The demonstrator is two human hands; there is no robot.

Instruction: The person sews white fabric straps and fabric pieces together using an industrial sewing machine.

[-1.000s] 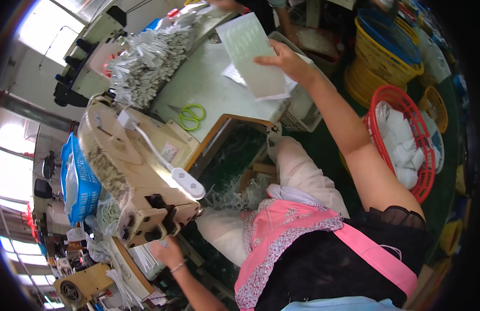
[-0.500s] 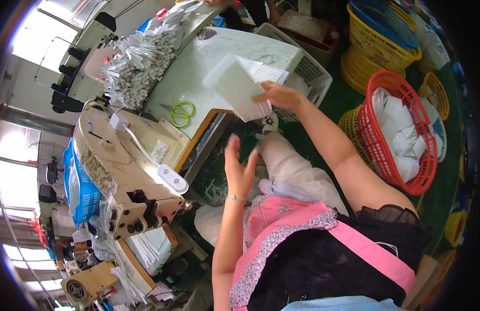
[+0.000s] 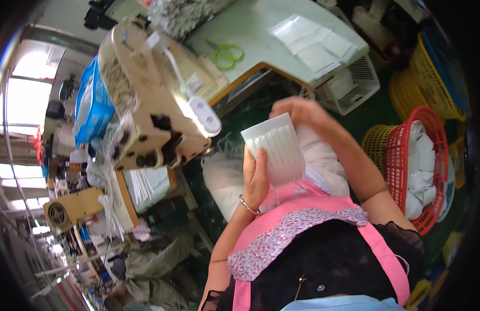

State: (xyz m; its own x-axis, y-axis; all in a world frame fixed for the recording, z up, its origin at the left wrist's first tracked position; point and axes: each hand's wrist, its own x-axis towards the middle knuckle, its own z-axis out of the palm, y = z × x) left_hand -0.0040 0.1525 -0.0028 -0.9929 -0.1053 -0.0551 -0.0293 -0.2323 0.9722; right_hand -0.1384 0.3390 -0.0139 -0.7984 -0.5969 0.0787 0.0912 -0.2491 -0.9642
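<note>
A flat white rectangular piece (image 3: 277, 147) with several parallel ridges hangs in front of my apron. My left hand (image 3: 256, 173) is closed on its left side, thumb lying across the front. My right hand (image 3: 299, 111), smeared by motion, is at the piece's upper right corner; its fingers do not show clearly, and I cannot tell whether it touches the piece. More white pieces (image 3: 317, 49) lie on the pale green worktable (image 3: 260, 26) beyond my hands. The beige sewing machine (image 3: 139, 103) stands left of my left hand, with a lit white lamp (image 3: 204, 116) attached.
Green-handled scissors (image 3: 228, 56) lie on the worktable behind the machine. At right, a red basket (image 3: 405, 171) holds white pieces, near yellow baskets (image 3: 405, 98). A white crate (image 3: 354, 90) sits by the table's right end. A blue basket (image 3: 95, 103) stands behind the machine.
The white piece has come from over the worktable down in front of my apron. My left hand, earlier empty and open, now holds it. My view has swung right and downward.
</note>
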